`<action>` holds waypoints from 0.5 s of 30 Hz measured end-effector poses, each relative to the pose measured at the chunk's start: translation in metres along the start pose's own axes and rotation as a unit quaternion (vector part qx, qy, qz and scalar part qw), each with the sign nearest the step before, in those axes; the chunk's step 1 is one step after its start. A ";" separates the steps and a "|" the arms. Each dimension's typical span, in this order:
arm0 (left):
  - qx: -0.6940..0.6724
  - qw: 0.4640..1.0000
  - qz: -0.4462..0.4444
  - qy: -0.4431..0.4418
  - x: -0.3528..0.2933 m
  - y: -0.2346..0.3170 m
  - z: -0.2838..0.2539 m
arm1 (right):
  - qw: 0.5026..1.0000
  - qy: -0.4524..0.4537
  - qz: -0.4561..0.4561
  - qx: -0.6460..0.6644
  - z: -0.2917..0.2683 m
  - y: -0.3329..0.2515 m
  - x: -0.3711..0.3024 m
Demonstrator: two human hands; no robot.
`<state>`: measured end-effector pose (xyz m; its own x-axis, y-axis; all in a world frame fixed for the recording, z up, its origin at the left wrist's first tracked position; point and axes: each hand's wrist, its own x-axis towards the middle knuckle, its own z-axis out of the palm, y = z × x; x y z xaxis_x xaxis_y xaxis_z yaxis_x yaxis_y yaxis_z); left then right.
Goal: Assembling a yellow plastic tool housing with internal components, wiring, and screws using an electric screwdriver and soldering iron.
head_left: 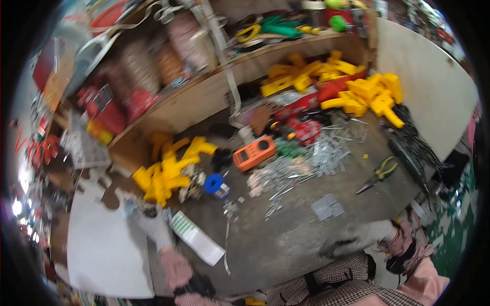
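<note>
My left hand (153, 228), in a grey glove, reaches to the left edge of the dark worktop, beside a white board (109, 245). Its fingers are smeared by motion, and I cannot make out whether they hold the small pale bits near them. A white strip with a green printed grid (196, 238) lies just right of that hand. My right hand (360, 238), in a grey glove with dark fingers, rests low over the near right of the worktop. Its fingers look stretched out, with nothing visible in them. Clear flat plastic pieces (327, 206) lie beyond it.
Yellow plastic parts (166, 176) are heaped at the left, with more yellow parts (372, 94) at the back right. An orange multimeter (254, 153), a blue spool (216, 185) and loose metal pins (286, 173) lie mid-table. Green-handled pliers (378, 176) and a black tool (408, 153) lie right.
</note>
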<state>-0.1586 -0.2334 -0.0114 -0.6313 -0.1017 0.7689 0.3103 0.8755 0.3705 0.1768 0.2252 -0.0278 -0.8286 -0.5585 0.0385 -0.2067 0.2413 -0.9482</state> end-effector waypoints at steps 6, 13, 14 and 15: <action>-0.225 0.831 0.297 -0.413 -0.092 0.237 -0.062 | 0.836 0.371 0.125 -0.384 -0.135 0.050 -0.026; -0.150 0.771 0.330 -0.523 -0.179 0.261 -0.055 | 0.734 0.378 0.178 -0.536 -0.264 0.111 0.060; -0.089 0.776 0.372 -0.501 -0.184 0.270 -0.056 | 0.713 0.338 0.217 -0.575 -0.271 0.116 0.069; -0.081 0.787 0.390 -0.471 -0.190 0.275 -0.053 | 0.691 0.317 0.287 -0.583 -0.273 0.118 0.077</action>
<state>0.0843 0.0013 -0.0281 -0.4261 0.8996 0.0952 0.9034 0.4175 0.0980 -0.0532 0.4271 -0.0508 -0.9328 0.2660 0.2432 0.2789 0.9601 0.0195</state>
